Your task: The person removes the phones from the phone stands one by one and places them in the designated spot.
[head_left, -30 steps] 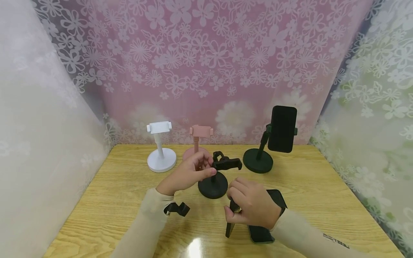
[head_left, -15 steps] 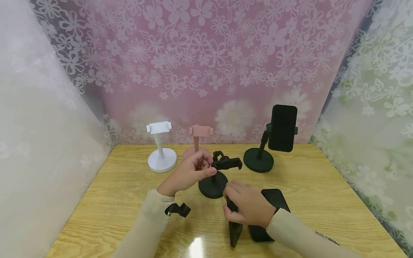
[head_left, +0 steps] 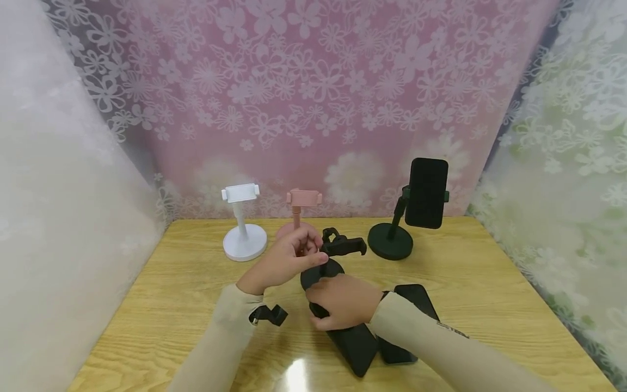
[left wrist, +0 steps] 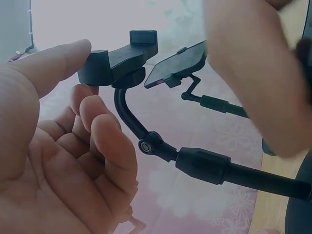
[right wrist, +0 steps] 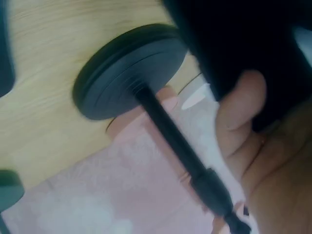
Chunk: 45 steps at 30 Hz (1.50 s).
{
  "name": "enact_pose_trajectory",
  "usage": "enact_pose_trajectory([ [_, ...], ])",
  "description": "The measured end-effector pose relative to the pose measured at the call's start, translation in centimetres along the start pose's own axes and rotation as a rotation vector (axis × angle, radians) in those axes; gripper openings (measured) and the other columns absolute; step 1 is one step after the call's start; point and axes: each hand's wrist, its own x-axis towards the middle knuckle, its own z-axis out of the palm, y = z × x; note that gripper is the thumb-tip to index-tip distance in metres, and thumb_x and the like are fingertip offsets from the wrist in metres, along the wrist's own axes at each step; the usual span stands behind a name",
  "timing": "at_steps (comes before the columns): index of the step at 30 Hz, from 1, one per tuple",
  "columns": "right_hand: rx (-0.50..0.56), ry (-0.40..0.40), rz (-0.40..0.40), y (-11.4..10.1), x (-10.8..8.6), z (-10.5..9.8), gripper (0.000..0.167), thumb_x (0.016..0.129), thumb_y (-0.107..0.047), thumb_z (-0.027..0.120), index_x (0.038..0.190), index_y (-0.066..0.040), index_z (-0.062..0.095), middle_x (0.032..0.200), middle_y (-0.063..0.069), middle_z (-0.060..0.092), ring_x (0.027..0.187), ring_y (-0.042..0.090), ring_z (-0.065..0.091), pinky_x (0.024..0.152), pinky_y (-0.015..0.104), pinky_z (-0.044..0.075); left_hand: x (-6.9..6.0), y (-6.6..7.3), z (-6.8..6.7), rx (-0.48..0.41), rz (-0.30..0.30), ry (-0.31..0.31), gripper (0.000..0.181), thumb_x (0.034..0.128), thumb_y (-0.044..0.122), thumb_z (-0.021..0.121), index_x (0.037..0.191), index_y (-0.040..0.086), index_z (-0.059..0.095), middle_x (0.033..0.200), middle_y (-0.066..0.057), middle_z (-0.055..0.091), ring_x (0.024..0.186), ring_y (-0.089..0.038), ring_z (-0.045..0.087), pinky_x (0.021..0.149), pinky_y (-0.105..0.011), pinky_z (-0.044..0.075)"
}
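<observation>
In the head view my left hand (head_left: pixel 284 261) holds the clamp end of a black phone stand (head_left: pixel 345 247). The left wrist view shows the thumb on one end of the stand's clamp (left wrist: pixel 129 56), with the fingers curled beneath. No phone sits in that clamp. My right hand (head_left: pixel 345 299) grips a black phone (head_left: pixel 356 351) by its upper end, tilted in front of the stand's round base. The right wrist view has the dark phone (right wrist: pixel 243 44) close up, beside the stand's base (right wrist: pixel 131 73). Part of the base is hidden behind the right hand.
A second black phone (head_left: pixel 417 296) lies on the wooden table (head_left: pixel 196 305), partly under the right forearm. Behind stand a white phone stand (head_left: pixel 245 242), a pink stand (head_left: pixel 305 197) and a dark green stand (head_left: pixel 390 242) bearing a phone (head_left: pixel 427 193). Floral curtains surround the table.
My right hand has moved left with the phone, towards the black stand's base, and the phone has turned so its broad face shows. The left hand has stayed at the clamp.
</observation>
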Motion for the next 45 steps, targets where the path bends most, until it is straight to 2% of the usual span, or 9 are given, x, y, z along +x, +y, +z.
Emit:
enact_pose_trajectory([
  [6, 0.010, -0.147, 0.018, -0.6, 1.0, 1.6, 0.027, 0.096, -0.047, 0.067, 0.089, -0.022, 0.062, 0.069, -0.014, 0.045, 0.058, 0.002, 0.041, 0.053, 0.018, 0.033, 0.2, -0.1, 0.9, -0.002, -0.038, 0.004, 0.019, 0.0999, 0.017, 0.072, 0.112, 0.009, 0.060, 0.084, -0.005, 0.057, 0.070, -0.017, 0.050, 0.064, -0.026, 0.044],
  [9, 0.003, -0.199, 0.040, -1.0, 1.0, 2.1, 0.027, 0.096, -0.049, 0.067, 0.092, -0.023, 0.064, 0.072, -0.014, 0.048, 0.060, 0.001, 0.043, 0.054, 0.018, 0.035, 0.3, 0.0, 1.5, 0.060, -0.033, 0.034, 0.019, 0.0984, 0.020, 0.074, 0.110, 0.010, 0.062, 0.086, -0.004, 0.058, 0.072, -0.018, 0.052, 0.065, -0.027, 0.046],
  [12, -0.043, -0.210, 0.063, -1.2, 1.0, 2.5, 0.030, 0.096, -0.053, 0.066, 0.096, -0.023, 0.067, 0.077, -0.013, 0.053, 0.063, 0.001, 0.045, 0.056, 0.018, 0.038, 0.5, 0.3, 1.9, 0.131, -0.026, 0.046, 0.023, 0.0958, 0.024, 0.077, 0.110, 0.012, 0.063, 0.089, -0.003, 0.060, 0.076, -0.019, 0.056, 0.067, -0.029, 0.050],
  [21, -0.152, -0.095, 0.099, -1.0, 0.1, 3.4, 0.037, 0.096, -0.055, 0.066, 0.100, -0.019, 0.069, 0.084, -0.007, 0.059, 0.069, 0.008, 0.051, 0.056, 0.023, 0.043, 0.3, 0.2, 1.9, 0.149, -0.040, 0.055, 0.026, 0.0962, 0.027, 0.077, 0.113, 0.013, 0.064, 0.090, -0.002, 0.061, 0.077, -0.020, 0.057, 0.068, -0.031, 0.051],
  [28, -0.184, -0.025, 0.122, -0.7, -0.3, 4.4, 0.039, 0.097, -0.056, 0.063, 0.104, -0.019, 0.071, 0.088, -0.005, 0.062, 0.075, 0.012, 0.055, 0.072, 0.031, 0.043, 0.1, -0.1, 1.7, 0.169, -0.034, 0.070, 0.027, 0.0968, 0.029, 0.076, 0.115, 0.013, 0.064, 0.090, -0.001, 0.061, 0.075, -0.020, 0.058, 0.069, -0.032, 0.051],
  [34, -0.196, 0.002, 0.108, -0.9, -0.7, 4.9, 0.038, 0.099, -0.056, 0.061, 0.106, -0.020, 0.070, 0.092, -0.005, 0.061, 0.078, 0.014, 0.054, 0.072, 0.031, 0.042, -0.1, -0.2, 1.5, 0.162, -0.030, 0.070, 0.025, 0.0979, 0.028, 0.075, 0.115, 0.013, 0.064, 0.089, -0.002, 0.061, 0.074, -0.020, 0.057, 0.068, -0.031, 0.051],
  [38, -0.141, -0.064, 0.134, -1.2, -0.9, 4.5, 0.042, 0.098, -0.056, 0.062, 0.114, -0.018, 0.070, 0.103, -0.002, 0.062, 0.089, 0.015, 0.056, 0.081, 0.033, 0.048, -0.2, -0.2, 1.4, 0.157, -0.029, 0.069, 0.025, 0.0982, 0.027, 0.075, 0.115, 0.012, 0.063, 0.087, -0.002, 0.061, 0.073, -0.020, 0.057, 0.067, -0.030, 0.050],
  [42, -0.003, -0.155, 0.179, -1.4, -1.5, 4.3, 0.053, 0.098, -0.053, 0.065, 0.133, -0.013, 0.065, 0.124, 0.003, 0.062, 0.111, 0.019, 0.059, 0.101, 0.040, 0.050, -0.2, -0.3, 1.4, 0.154, -0.026, 0.066, 0.026, 0.0982, 0.026, 0.075, 0.118, 0.013, 0.064, 0.085, -0.002, 0.061, 0.070, -0.019, 0.055, 0.065, -0.029, 0.049],
  [45, 0.106, -0.184, 0.233, -1.6, -2.0, 4.3, 0.060, 0.098, -0.052, 0.066, 0.143, -0.014, 0.059, 0.134, 0.004, 0.059, 0.121, 0.020, 0.059, 0.107, 0.041, 0.049, -0.2, -0.3, 1.3, 0.151, -0.022, 0.063, 0.027, 0.0985, 0.026, 0.074, 0.119, 0.013, 0.064, 0.083, -0.002, 0.060, 0.069, -0.019, 0.054, 0.064, -0.029, 0.048],
])
